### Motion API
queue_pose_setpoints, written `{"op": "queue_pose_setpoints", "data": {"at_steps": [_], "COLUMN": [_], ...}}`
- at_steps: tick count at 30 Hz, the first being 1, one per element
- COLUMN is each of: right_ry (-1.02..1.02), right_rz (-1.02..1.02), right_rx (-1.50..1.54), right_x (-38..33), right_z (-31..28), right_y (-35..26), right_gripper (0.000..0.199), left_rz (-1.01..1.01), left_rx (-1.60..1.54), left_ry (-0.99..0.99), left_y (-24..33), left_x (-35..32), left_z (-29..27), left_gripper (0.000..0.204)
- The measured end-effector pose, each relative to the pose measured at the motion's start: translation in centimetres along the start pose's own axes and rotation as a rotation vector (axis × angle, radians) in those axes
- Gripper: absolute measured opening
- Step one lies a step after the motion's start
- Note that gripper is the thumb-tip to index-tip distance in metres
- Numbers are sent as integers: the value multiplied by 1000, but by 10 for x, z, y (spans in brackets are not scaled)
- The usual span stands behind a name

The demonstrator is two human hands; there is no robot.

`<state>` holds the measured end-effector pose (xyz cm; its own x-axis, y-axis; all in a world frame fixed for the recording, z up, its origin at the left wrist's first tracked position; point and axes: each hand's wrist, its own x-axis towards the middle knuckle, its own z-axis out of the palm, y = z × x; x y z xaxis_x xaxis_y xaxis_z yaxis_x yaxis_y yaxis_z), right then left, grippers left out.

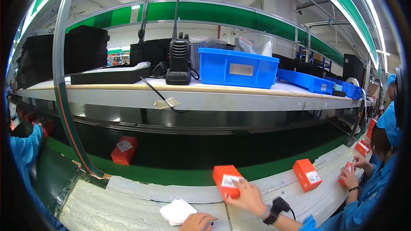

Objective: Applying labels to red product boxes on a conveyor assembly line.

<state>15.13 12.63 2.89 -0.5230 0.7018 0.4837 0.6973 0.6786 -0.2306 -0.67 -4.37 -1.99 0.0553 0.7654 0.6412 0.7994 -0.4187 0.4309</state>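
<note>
My right hand point(247, 199) is closed around the near end of a red box point(223, 174) with a white label, at the far edge of the wrapped bench. The box is tilted. My left hand point(197, 222) lies low in the picture, its fingers loosely stretched at the near edge of a small stack of white paper sheets point(177, 211). Nothing shows in its grip. Beside my right wrist is a black device with a cord point(281, 205). Another red labelled box point(307, 174) rests on the bench to the right.
Beyond the bench runs a green conveyor belt point(171, 175) carrying a red box point(124, 150). Over it, a shelf point(239, 98) holds a walkie-talkie point(179, 60) and blue bins point(237, 67). At right, a co-worker's hands point(357, 169) hold a red box; another co-worker's sleeve point(26, 147) is at left.
</note>
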Motion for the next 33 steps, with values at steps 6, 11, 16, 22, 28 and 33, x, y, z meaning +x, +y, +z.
{"op": "queue_pose_setpoints", "data": {"at_steps": [6, 11, 16, 22, 28, 33], "right_ry": [-8, -150, -308, -278, -526, -444], "right_rz": [-104, -96, -224, -307, -326, -347], "right_rx": [108, 50, 160, 324, 675, 896], "right_x": [-108, -129, -113, -73, -57, -59], "right_z": [-56, -56, -61, -59, -42, -47], "right_y": [-49, -50, -32, -33, -43, -27], "right_gripper": [66, 69, 59, 42, 43, 33], "left_rz": [-145, -397, -453, -367, -353, -603], "left_rx": [-82, -259, -413, -642, -887, -1289], "left_ry": [45, 51, 67, 97, 144, 135], "left_y": [6, 0, 0, -6, 21, 11], "left_x": [-6, -10, -10, -9, 1, 2], "left_z": [14, 28, 28, 31, 6, -9], "left_gripper": [11, 21, 19, 8, 10, 7]}}
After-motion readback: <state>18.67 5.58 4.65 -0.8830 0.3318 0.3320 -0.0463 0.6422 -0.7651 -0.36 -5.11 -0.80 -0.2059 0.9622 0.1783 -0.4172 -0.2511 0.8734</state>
